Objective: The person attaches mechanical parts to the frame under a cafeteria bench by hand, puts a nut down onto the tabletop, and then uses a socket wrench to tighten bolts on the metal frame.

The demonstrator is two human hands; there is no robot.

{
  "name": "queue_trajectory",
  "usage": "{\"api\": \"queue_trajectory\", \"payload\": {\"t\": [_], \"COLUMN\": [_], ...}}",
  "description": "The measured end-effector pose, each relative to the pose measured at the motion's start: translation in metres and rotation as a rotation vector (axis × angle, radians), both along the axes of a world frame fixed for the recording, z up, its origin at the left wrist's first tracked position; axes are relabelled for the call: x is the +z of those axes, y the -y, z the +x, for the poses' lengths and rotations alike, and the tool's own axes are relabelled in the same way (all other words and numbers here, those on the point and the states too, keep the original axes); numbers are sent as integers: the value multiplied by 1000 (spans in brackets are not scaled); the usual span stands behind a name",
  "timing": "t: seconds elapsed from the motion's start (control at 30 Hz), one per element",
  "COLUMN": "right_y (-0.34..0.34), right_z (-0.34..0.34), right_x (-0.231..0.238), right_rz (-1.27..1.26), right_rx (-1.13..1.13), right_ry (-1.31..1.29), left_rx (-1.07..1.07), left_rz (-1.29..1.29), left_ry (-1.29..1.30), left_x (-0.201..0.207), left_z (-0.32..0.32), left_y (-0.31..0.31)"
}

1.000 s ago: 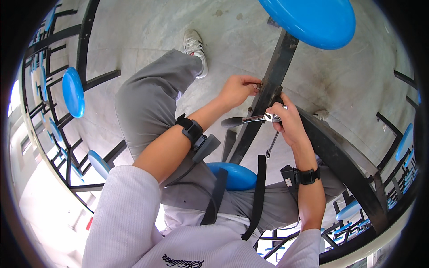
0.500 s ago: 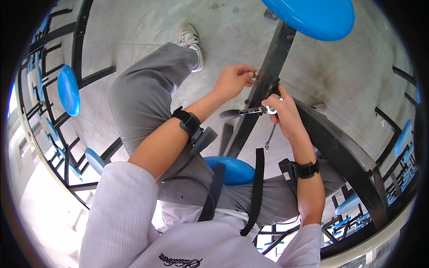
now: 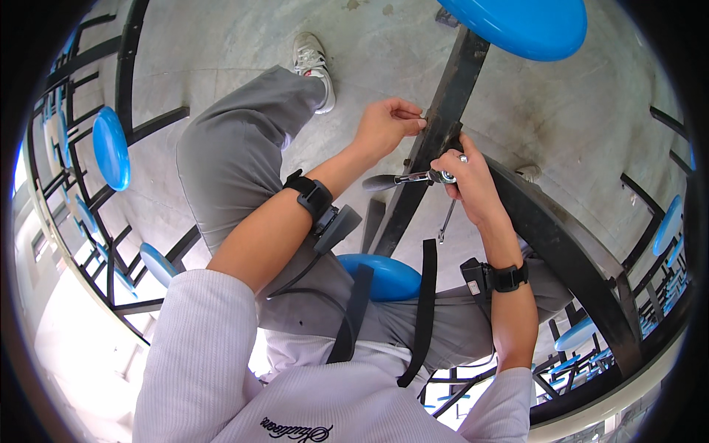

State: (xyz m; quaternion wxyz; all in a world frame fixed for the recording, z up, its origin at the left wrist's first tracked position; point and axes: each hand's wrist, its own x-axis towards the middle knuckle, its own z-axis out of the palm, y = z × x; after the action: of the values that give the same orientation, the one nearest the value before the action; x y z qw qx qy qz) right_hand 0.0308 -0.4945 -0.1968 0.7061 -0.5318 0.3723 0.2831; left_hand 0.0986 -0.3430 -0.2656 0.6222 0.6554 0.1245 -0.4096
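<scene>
My left hand (image 3: 385, 131) is closed in a pinch, thumb and forefinger against the left side of a black metal beam (image 3: 452, 85). What lies between its fingertips is too small and hidden to name. My right hand (image 3: 474, 181) grips a ratchet wrench (image 3: 413, 178) by its head, beside the joint of two beams; the dark handle sticks out to the left across the beam. From the same hand a slim open-ended wrench (image 3: 446, 221) points downward. A bolt head (image 3: 407, 162) shows on the beam below my left fingertips.
A round blue seat (image 3: 521, 26) caps the beam's far end, and another blue seat (image 3: 384, 278) sits close to my lap. On the right a thick black beam (image 3: 557, 240) curves past my leg. More black frames with blue seats (image 3: 111, 149) stand on both sides.
My left fingertips have come up against the beam; the small shiny ring-like piece seen at them before is now hidden. My right hand and its wrenches have barely shifted.
</scene>
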Motion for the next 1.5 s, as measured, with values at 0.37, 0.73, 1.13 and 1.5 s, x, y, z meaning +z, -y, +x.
{"api": "queue_trajectory", "payload": {"t": [0.37,0.73,1.13,1.5], "right_y": [2,1,1,3], "right_z": [-2,-3,-3,-4], "right_x": [-3,-3,-3,-5], "right_rz": [-17,-25,-38,-32], "right_rx": [23,44,59,-3], "right_ry": [15,27,9,14], "left_rx": [110,123,65,-11], "left_rz": [-89,-55,-105,-72], "left_ry": [-109,-108,-121,-19], "left_x": [-7,-8,-12,-6], "left_z": [-1,-1,-1,0], "left_y": [-1,2,-2,6]}}
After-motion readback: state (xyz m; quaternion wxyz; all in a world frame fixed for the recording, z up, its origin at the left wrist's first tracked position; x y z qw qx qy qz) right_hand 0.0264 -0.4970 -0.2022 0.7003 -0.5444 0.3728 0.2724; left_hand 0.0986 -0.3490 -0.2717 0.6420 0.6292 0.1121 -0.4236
